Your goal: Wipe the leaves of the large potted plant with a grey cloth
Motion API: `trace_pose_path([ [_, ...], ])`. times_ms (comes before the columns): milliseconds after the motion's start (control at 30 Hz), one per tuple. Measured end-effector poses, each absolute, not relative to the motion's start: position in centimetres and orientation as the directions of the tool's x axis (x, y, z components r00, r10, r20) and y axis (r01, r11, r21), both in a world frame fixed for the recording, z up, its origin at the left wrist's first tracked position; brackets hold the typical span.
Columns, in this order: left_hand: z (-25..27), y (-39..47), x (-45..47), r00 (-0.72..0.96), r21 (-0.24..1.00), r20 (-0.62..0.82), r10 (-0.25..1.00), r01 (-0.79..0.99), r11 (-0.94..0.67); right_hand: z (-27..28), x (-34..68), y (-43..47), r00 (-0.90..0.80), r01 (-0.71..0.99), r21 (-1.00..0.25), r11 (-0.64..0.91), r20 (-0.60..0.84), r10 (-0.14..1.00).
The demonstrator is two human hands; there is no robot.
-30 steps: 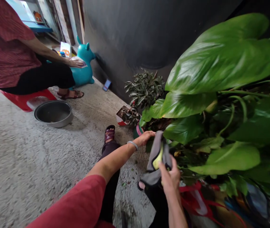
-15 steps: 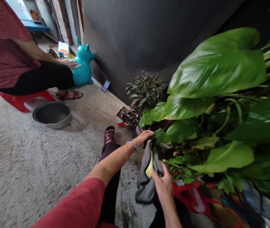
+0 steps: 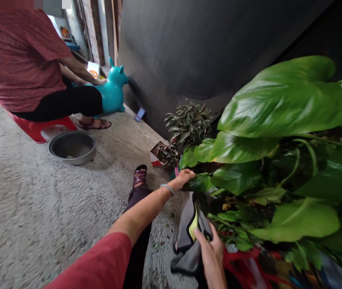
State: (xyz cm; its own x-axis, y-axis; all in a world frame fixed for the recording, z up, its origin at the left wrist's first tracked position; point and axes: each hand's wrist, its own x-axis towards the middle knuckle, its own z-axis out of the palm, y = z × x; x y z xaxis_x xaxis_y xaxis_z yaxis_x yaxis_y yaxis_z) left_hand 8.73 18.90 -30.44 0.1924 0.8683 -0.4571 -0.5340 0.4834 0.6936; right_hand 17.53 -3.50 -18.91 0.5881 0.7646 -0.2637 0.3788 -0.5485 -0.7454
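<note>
My left hand (image 3: 184,178), a bracelet on its wrist, pinches the tip of a small green leaf (image 3: 201,182) at the plant's near edge. Lower down, my right hand (image 3: 214,249) grips a grey cloth (image 3: 185,224) with black edging and a yellow-green side showing in its fold. The cloth hangs folded below the leaves, apart from the pinched leaf. Larger glossy leaves (image 3: 282,100) of the plant spread to the right.
A small potted plant (image 3: 166,154) stands ahead by the dark wall (image 3: 213,48). To the left, a person in a red shirt (image 3: 23,60) sits on a red stool (image 3: 29,126), near a grey basin (image 3: 71,148) and a turquoise animal toy (image 3: 115,90). Red plastic (image 3: 249,265) lies under the leaves.
My left fingers have closed in a pinch at the leaf. My right hand and the cloth have moved down, away from the leaves. The seated person has leaned toward the toy.
</note>
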Motion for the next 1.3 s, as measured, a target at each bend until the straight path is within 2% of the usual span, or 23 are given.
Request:
trace_pose_path([
  [67,-30.0,20.3,8.0,0.097,0.705,-0.433,0.896,-0.583,0.404,-17.6,17.6,-5.2,0.572,0.380,-0.755,-0.535,-0.263,0.777],
  [167,-28.7,22.2,7.0,0.048,0.619,-0.341,0.939,-0.740,0.263,-13.1,17.6,-4.4,0.583,0.475,-0.757,-0.449,-0.112,0.805],
  [267,-27.4,22.8,6.8,0.142,0.473,-0.256,0.956,-0.844,0.252,-9.8,16.7,0.4,0.589,0.588,-0.751,-0.300,0.144,0.795],
  [333,-27.0,22.7,6.9,0.227,0.417,-0.207,0.952,-0.859,0.296,-9.9,15.9,3.9,0.591,0.580,-0.787,-0.209,0.230,0.773],
  [367,-26.9,22.6,7.0,0.258,0.399,-0.188,0.948,-0.861,0.314,-10.5,15.6,5.1,0.598,0.540,-0.817,-0.200,0.206,0.775],
  [433,-27.2,22.5,6.9,0.294,0.383,-0.182,0.938,-0.857,0.343,-12.1,15.5,5.6,0.588,0.440,-0.853,-0.282,0.035,0.808],
  [533,-27.8,22.5,6.5,0.314,0.416,-0.231,0.921,-0.824,0.385,-12.8,16.1,2.6,0.477,0.396,-0.804,-0.444,-0.233,0.848],
  [600,-28.0,22.5,6.3,0.321,0.450,-0.242,0.916,-0.799,0.399,-11.6,16.5,0.5,0.464,0.397,-0.798,-0.454,-0.252,0.849],
  [633,-28.1,22.4,6.2,0.328,0.461,-0.234,0.915,-0.791,0.402,-10.8,16.6,0.1,0.500,0.404,-0.806,-0.432,-0.201,0.843],
  [700,-28.2,21.9,6.2,0.349,0.470,-0.207,0.914,-0.784,0.406,-9.5,16.4,0.9,0.599,0.474,-0.811,-0.342,0.012,0.801],
  [767,-28.3,21.2,6.4,0.383,0.473,-0.176,0.907,-0.775,0.419,-9.6,16.0,3.3,0.606,0.570,-0.790,-0.227,0.217,0.765],
  [800,-28.4,21.0,6.5,0.395,0.480,-0.163,0.904,-0.769,0.423,-10.2,15.7,4.5,0.583,0.587,-0.786,-0.194,0.244,0.775],
  [833,-28.5,20.8,6.6,0.400,0.496,-0.163,0.902,-0.757,0.425,-11.2,15.4,5.4,0.555,0.579,-0.794,-0.188,0.214,0.804],
  [900,-28.9,20.8,6.6,0.380,0.548,-0.211,0.901,-0.717,0.431,-13.4,14.8,5.4,0.500,0.529,-0.808,-0.260,0.049,0.864],
  [1000,-29.6,21.2,6.5,0.327,0.588,-0.316,0.891,-0.670,0.454,-15.5,14.8,1.2,0.454,0.502,-0.778,-0.377,-0.134,0.881],
  [1100,-30.0,21.1,6.5,0.386,0.563,-0.313,0.868,-0.661,0.496,-15.8,16.3,-4.4,0.409,0.513,-0.750,-0.419,-0.215,0.887],
  [1167,-30.1,20.4,7.0,0.471,0.593,-0.314,0.824,-0.580,0.558,-15.7,18.0,-7.1,0.406,0.521,-0.730,-0.442,-0.244,0.881],
  [1233,-30.0,19.4,7.9,0.511,0.694,-0.293,0.808,-0.467,0.547,-15.7,19.7,-8.3,0.460,0.517,-0.712,-0.474,-0.236,0.856],
  [1300,-29.8,18.6,9.2,0.482,0.852,-0.167,0.860,-0.369,0.372,-15.5,21.0,-8.4,0.530,0.486,-0.708,-0.513,-0.228,0.817],
])
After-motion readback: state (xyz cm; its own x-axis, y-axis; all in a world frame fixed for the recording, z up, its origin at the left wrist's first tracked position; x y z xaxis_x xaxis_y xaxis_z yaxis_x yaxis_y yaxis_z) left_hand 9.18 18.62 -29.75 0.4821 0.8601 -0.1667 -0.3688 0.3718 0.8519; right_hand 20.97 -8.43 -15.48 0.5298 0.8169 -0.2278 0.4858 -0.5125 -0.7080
